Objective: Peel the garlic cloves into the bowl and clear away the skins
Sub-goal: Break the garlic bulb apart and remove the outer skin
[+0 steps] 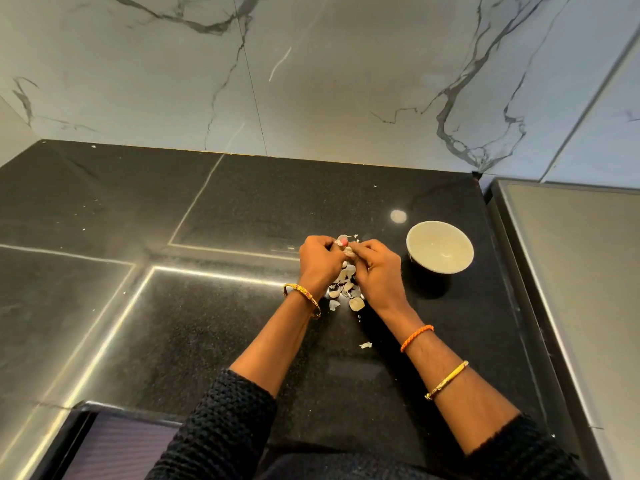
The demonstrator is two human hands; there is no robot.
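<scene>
Garlic clove (347,251) right there between the fingertips — pinched from both sides, the left hand (320,259) curled on it from one side, the right hand (377,268) curled on it from the other, held just above the black counter (207,323). Directly beneath the hands, a scatter of pale skins (344,289) lies on the counter, one stray flake (365,345) nearer the person. Off to the right, apart from the hands, stands the white bowl (440,247) — no cloves visible inside. Bangles on both wrists, dark knit sleeves, marble wall behind.
</scene>
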